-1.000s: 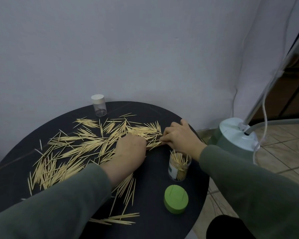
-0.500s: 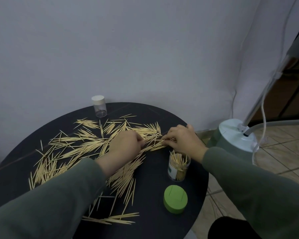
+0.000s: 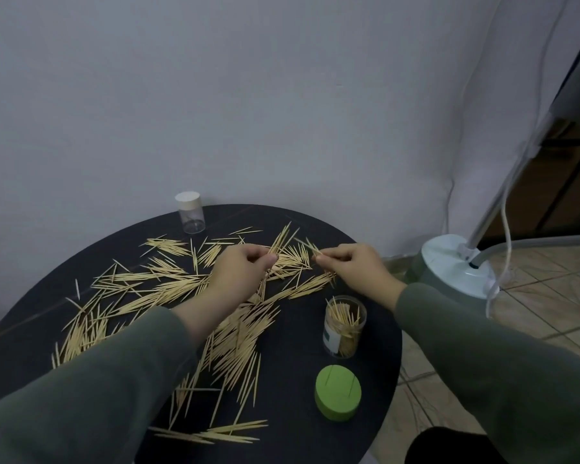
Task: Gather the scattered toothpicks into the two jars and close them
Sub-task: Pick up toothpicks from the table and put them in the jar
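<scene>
Many toothpicks [image 3: 168, 289] lie scattered over the round black table [image 3: 315, 433]. My left hand [image 3: 245, 272] is raised a little above the pile and pinches a bunch of toothpicks that fan upward. My right hand [image 3: 352, 267] pinches a few toothpicks at its fingertips, just right of the left hand. An open clear jar [image 3: 344, 326] partly filled with toothpicks stands near the table's right edge, below my right hand. Its green lid [image 3: 338, 392] lies flat in front of it, with two toothpicks on top. A second clear jar [image 3: 190, 212] with a white lid on stands at the back.
A pale green round appliance base [image 3: 456, 269] with a pole and white hose stands on the tiled floor right of the table. A grey wall is close behind the table. A dark shape [image 3: 449, 447] sits at the bottom right edge.
Both hands have lifted off the table from the pile, each now pinching toothpicks. The toothpicks under my left forearm lie more spread toward the front.
</scene>
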Action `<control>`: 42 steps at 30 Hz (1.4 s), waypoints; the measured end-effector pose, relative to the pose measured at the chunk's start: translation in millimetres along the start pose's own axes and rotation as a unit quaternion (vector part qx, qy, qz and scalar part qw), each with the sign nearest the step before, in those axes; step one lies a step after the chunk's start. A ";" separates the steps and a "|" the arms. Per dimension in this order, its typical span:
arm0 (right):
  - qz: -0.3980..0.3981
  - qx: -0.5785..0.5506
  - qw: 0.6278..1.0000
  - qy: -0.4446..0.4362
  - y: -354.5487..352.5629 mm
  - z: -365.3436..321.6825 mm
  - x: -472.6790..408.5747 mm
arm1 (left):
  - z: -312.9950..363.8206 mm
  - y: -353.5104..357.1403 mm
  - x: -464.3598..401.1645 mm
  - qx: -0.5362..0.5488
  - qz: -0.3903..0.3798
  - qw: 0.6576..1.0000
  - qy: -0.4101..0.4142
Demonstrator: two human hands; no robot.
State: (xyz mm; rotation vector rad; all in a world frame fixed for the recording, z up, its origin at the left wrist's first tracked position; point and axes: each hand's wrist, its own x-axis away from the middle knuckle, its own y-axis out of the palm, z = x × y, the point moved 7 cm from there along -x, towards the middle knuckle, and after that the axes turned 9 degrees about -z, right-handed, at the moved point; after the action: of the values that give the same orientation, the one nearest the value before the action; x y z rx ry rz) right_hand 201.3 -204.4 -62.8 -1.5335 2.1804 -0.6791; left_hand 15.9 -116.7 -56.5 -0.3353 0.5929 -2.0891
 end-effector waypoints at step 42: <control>-0.018 -0.266 0.964 -0.009 1.4 1.8 91.6 | 21.7 83.9 79.4 0.334 -0.119 0.935 0.007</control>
State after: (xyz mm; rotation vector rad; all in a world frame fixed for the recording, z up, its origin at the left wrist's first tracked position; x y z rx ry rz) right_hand 171.4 -290.7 -68.5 -1.8182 2.4501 -0.0770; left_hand 41.2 -228.7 -81.8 0.0066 -0.1827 -2.3813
